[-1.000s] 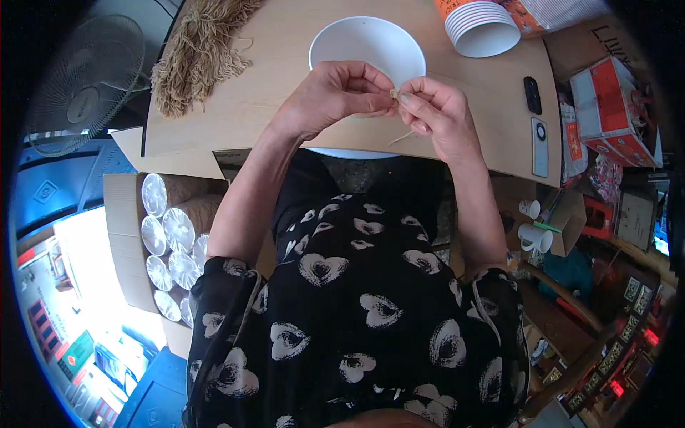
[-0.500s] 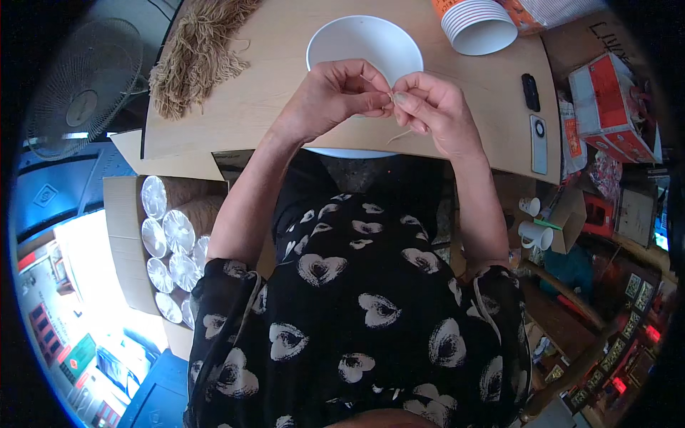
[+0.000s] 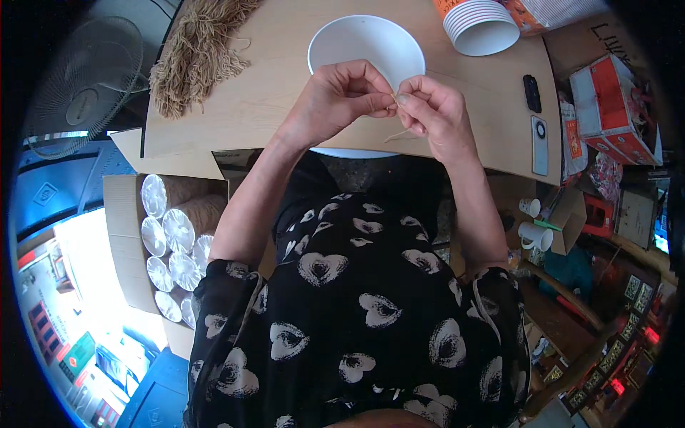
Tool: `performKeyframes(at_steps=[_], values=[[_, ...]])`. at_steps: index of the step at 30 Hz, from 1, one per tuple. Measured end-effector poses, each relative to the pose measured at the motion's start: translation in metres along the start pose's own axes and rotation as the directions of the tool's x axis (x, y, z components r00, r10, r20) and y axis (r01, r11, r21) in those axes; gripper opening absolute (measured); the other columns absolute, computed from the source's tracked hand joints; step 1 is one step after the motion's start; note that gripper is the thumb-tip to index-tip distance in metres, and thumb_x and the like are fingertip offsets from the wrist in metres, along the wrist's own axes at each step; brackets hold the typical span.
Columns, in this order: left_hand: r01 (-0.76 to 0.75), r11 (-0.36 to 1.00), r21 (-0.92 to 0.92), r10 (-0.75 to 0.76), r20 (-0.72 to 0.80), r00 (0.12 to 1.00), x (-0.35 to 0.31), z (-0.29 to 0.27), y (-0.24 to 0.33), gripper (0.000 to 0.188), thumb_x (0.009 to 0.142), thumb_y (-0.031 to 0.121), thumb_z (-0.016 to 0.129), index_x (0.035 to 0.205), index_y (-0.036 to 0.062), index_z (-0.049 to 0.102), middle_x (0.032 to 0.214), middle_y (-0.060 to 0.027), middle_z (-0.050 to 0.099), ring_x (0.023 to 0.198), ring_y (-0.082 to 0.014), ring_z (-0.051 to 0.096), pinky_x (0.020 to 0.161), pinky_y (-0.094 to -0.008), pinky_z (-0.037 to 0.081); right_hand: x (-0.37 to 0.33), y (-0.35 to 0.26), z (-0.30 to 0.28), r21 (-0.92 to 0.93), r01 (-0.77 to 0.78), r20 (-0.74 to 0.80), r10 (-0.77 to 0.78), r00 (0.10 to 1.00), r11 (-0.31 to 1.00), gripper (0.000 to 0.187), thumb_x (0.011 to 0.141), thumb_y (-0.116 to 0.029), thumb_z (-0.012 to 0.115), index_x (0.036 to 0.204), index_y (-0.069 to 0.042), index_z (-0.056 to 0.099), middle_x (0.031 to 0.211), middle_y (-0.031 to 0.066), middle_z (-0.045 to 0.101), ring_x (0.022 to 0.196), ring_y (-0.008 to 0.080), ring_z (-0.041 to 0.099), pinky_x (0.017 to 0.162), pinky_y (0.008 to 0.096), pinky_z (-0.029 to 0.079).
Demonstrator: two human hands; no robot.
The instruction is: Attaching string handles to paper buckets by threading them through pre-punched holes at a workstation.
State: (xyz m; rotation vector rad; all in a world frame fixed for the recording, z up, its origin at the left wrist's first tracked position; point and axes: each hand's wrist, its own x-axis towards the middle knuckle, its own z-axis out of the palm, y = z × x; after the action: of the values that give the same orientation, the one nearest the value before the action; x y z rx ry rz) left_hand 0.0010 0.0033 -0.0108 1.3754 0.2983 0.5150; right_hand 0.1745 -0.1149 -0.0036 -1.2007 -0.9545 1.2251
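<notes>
My left hand (image 3: 348, 93) and my right hand (image 3: 437, 110) meet fingertip to fingertip over the near side of a white bowl (image 3: 360, 39). Both pinch a thin tan string (image 3: 397, 135); its loose end pokes out below my right fingers. The exact spot where they grip it is mostly hidden by the fingertips. A thick bundle of tan strings (image 3: 196, 60) lies on the table (image 3: 278, 43) to the left of the bowl.
Stacked paper cups (image 3: 482, 30) lie at the far right. A black object (image 3: 531, 93) and a white remote-like device (image 3: 539, 145) rest near the right edge. A fan (image 3: 85, 93) stands left; a carton of wrapped rolls (image 3: 118, 242) sits below it.
Both hands have shifted very slightly to the right, still pinched together on the string. The other things stay in place.
</notes>
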Motion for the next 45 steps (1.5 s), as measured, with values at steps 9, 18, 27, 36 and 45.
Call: performKeyframes(at_steps=[9, 18, 27, 36, 45], values=[[0.027, 0.999, -0.035, -0.027, -0.013, 1.000, -0.001, 0.000, 0.004, 0.005, 0.093, 0.000, 0.067, 0.097, -0.0015, 0.064, 0.092, -0.0102, 0.072, 0.090, -0.0159, 0.072, 0.083, -0.0280, 0.061, -0.001, 0.002, 0.002, 0.166, -0.034, -0.049, 0.043, 0.998, 0.986, 0.014, 0.095, -0.015, 0.061, 0.092, -0.001, 0.062, 0.069, 0.0029, 0.060, 0.053, 0.0037, 0.044, 0.047, 0.0170, 0.031], [0.049, 0.998, -0.025, -0.049, 0.006, 0.999, 0.000, -0.003, 0.003, 0.008, 0.093, 0.002, 0.068, 0.099, -0.0017, 0.065, 0.093, -0.0093, 0.072, 0.091, -0.0153, 0.071, 0.083, -0.0275, 0.060, -0.001, -0.008, 0.004, -0.038, 0.014, -0.041, -0.016, 0.999, 0.999, 0.017, 0.097, -0.017, 0.061, 0.102, -0.001, 0.065, 0.072, 0.0005, 0.057, 0.058, 0.0024, 0.043, 0.051, 0.0166, 0.030], [0.055, 0.997, -0.056, -0.056, -0.004, 0.998, 0.001, -0.001, 0.003, 0.009, 0.093, 0.002, 0.068, 0.100, -0.0016, 0.065, 0.094, -0.0091, 0.072, 0.091, -0.0155, 0.071, 0.085, -0.0276, 0.060, -0.001, -0.001, -0.004, 0.132, -0.027, -0.040, 0.032, 0.999, 0.991, 0.014, 0.096, -0.013, 0.064, 0.098, 0.000, 0.065, 0.073, 0.0019, 0.059, 0.057, 0.0032, 0.043, 0.050, 0.0183, 0.032], [0.081, 0.994, -0.072, -0.081, 0.013, 0.997, 0.000, -0.005, 0.005, 0.010, 0.093, 0.003, 0.068, 0.102, -0.0014, 0.065, 0.094, -0.0093, 0.071, 0.091, -0.0154, 0.071, 0.084, -0.0270, 0.060, -0.001, -0.010, -0.009, -0.016, -0.006, -0.065, 0.005, 0.998, 1.000, 0.025, 0.097, -0.022, 0.064, 0.105, 0.002, 0.067, 0.075, 0.0021, 0.061, 0.062, 0.0046, 0.050, 0.054, 0.0191, 0.037], [0.122, 0.988, -0.089, -0.120, 0.029, 0.992, 0.001, -0.006, 0.011, 0.015, 0.094, 0.003, 0.066, 0.108, -0.0027, 0.064, 0.097, -0.0117, 0.072, 0.092, -0.0167, 0.071, 0.086, -0.0273, 0.059, 0.003, -0.004, -0.006, -0.155, 0.082, -0.040, -0.089, 0.995, 0.984, 0.014, 0.096, -0.011, 0.065, 0.104, 0.000, 0.067, 0.077, 0.0003, 0.060, 0.062, 0.0021, 0.045, 0.053, 0.0169, 0.031]])
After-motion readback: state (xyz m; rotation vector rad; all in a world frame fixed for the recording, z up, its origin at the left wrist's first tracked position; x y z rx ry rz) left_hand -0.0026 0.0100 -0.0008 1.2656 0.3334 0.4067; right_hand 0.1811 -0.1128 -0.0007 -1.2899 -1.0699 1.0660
